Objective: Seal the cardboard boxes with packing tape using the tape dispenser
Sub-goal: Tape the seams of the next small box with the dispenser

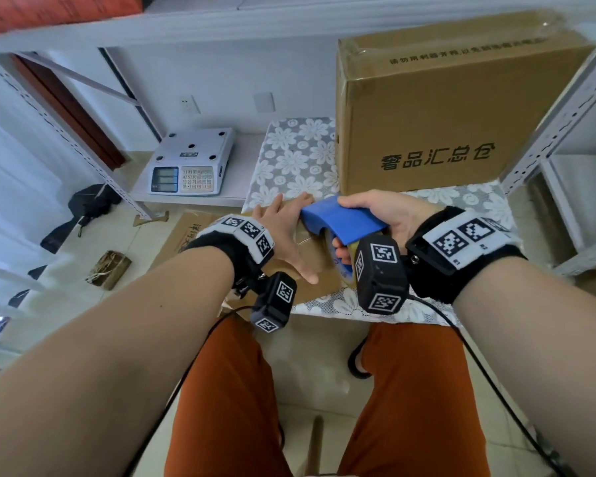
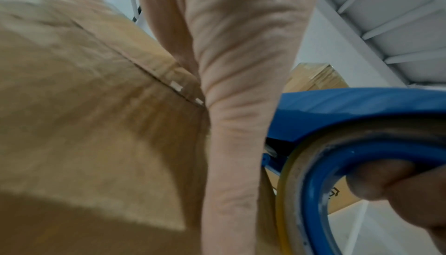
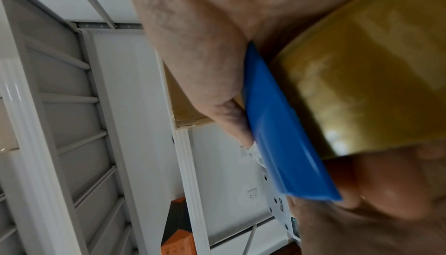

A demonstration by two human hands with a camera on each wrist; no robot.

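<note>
Nearest, two bare forearms reach forward over orange-trousered knees, each wrist wearing a black band with printed markers. Just past them, the left hand (image 1: 286, 232) lies flat with straight fingers pressing on the top of a low box (image 1: 319, 270), which sits at the near left edge of the counter (image 1: 338, 304) with its flowered lace cloth. The left wrist view shows the seam between the box flaps running up to the left hand's fingers (image 2: 241, 68). Touching that hand on its right, the blue dispenser (image 1: 341, 220) is in the right hand (image 1: 389, 215), whose grip is closed around it: thumb over the blue cover, fingers curled through the core of the tape roll (image 3: 362, 87). The dispenser's front end rests over the box, beside the left fingertips.

Farther back on the right of the counter stands a tall box (image 1: 441, 108) printed with black characters, its top already taped. To the far left, on a lower white shelf, sits a scale (image 1: 190, 163) with a keypad. Grey metal shelving (image 1: 565, 115) frames both sides.
</note>
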